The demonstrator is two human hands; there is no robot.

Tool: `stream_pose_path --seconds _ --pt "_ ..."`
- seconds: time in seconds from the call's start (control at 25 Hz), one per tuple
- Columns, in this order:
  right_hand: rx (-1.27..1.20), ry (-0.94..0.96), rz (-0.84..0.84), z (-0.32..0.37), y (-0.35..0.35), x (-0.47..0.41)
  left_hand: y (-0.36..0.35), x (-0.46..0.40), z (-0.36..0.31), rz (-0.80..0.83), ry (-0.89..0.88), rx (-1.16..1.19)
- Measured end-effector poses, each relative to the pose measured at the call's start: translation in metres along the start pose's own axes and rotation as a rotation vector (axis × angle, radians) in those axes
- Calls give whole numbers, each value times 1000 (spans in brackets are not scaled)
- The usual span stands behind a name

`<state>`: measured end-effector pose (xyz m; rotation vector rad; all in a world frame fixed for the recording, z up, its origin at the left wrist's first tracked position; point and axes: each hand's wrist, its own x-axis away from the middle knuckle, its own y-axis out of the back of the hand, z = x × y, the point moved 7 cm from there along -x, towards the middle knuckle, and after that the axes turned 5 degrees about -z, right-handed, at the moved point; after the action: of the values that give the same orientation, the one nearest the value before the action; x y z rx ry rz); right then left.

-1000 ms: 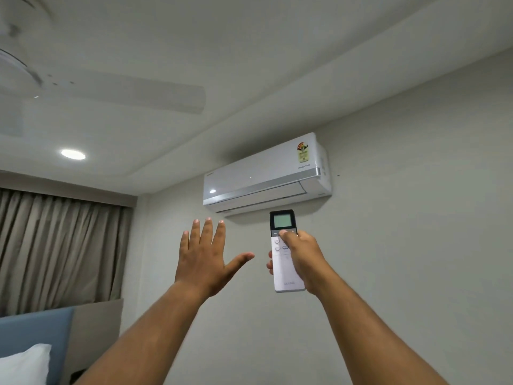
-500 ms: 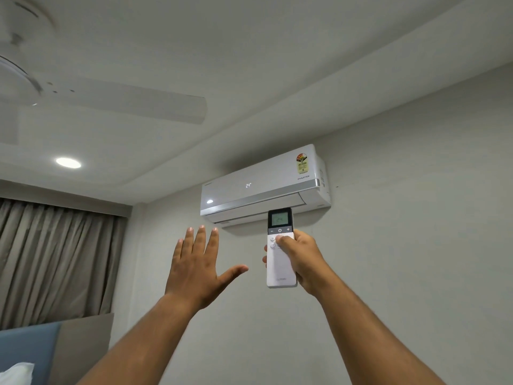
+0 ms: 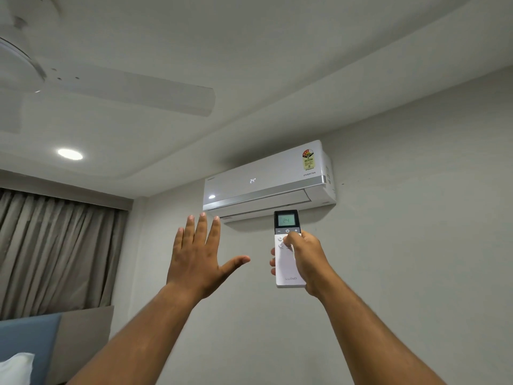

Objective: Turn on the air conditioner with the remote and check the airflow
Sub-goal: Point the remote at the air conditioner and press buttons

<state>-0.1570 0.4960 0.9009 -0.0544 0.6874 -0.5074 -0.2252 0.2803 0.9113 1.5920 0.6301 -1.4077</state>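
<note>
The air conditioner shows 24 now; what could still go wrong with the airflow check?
1. The flap under the air conditioner looks barely open, so the left hand may feel little air yet.
2. That open hand is held below the outlet; it may miss the stream.
3. The right hand has its thumb on the remote; another press could change settings.

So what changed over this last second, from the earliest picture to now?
The air conditioner lit up: its front panel now shows 24, where it was blank a second ago, and the remote screen reads 24 as well. Nothing was picked up or let go. The right hand keeps its grip on the remote, thumb on the buttons, and the left hand stays raised and open below the unit.
</note>
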Motion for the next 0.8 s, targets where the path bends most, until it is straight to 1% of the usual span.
stream_pose_path --seconds 0.24,0.44,0.56,0.8 --pt "55 -42 -54 -9 -2 -4 -5 -1 7 -22 -4 -36" --pt "-27 -85 -11 -17 -8 -5 -10 -2 9 -25 -21 -65" --pt "-13 -67 17 -18 -8 -3 -11 -2 9 -19 -27 -70" --pt "18 -17 4 -13 -7 -1 -8 -2 8 -7 -13 -79"
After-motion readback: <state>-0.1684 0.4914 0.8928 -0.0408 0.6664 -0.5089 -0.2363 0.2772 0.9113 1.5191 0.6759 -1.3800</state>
